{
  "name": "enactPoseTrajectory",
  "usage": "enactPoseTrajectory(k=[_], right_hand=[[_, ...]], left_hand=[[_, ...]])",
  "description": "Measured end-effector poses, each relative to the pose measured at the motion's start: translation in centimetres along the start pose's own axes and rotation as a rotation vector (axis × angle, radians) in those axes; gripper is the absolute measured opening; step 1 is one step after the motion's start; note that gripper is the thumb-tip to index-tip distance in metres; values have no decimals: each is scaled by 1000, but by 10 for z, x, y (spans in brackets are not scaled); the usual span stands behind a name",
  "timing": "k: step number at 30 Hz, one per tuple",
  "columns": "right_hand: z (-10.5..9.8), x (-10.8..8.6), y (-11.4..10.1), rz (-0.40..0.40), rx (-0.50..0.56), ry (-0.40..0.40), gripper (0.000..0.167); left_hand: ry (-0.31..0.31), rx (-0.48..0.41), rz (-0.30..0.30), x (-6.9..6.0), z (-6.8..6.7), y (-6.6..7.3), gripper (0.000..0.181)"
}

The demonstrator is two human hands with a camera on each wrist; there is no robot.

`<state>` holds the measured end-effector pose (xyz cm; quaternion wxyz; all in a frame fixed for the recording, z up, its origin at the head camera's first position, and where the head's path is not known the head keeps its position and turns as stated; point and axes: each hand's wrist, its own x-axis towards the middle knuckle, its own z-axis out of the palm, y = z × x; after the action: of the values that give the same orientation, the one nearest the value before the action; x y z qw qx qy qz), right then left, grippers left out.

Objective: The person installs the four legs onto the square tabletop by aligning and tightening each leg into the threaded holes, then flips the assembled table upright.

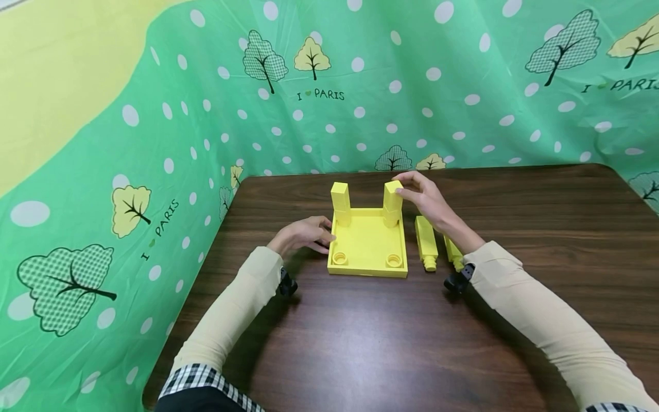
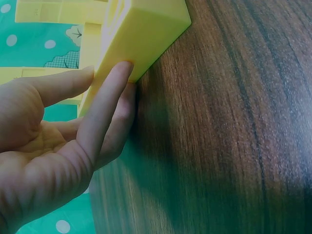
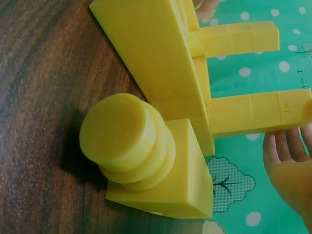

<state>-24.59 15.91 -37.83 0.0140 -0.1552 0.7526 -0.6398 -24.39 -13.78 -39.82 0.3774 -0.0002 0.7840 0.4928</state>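
Note:
A yellow square base (image 1: 367, 240) with raised edges lies on the table, bearing two upright square posts at its far corners and two round threaded sockets at its near corners. My left hand (image 1: 307, 233) is at the base's left side, fingers fairly straight, fingertips touching the side wall in the left wrist view. With thumb and fingers, my right hand (image 1: 424, 197) pinches the top of the far right post (image 1: 392, 206). The far left post (image 1: 341, 205) stands untouched. In the right wrist view, part of the right hand (image 3: 292, 170) lies outside the frame.
Right of the base, a loose yellow post (image 1: 426, 240) lies with its round stepped end toward me. A second loose post (image 1: 453, 252) beside it is partly hidden under my right forearm. A green patterned cloth (image 1: 355, 131) hangs behind the dark wooden table (image 1: 360, 343).

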Motion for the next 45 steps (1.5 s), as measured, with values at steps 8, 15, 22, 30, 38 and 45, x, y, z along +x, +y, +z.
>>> enactPoseTrajectory(k=[8,15,22,30,38,45], right_hand=[[0,-1,5,-10,-33,35,38],[1,-2,6,8,-76,66,36],[1,-4,4,15,-121,73,38],[1,-5,5,16,-274,128,44],[2,-5,4,-15,-343,165,46],[4,-6,3,0,-351,173,47]], left_hand=[[3,-11,-3,1,1,0,45],[3,-10,-3,1,1,0,45],[1,-10,-5,1,1,0,44],[0,-3,-2,1,2,0,44],[6,0,-8,1,0,1,43],[5,4,-9,1,0,0,43]])
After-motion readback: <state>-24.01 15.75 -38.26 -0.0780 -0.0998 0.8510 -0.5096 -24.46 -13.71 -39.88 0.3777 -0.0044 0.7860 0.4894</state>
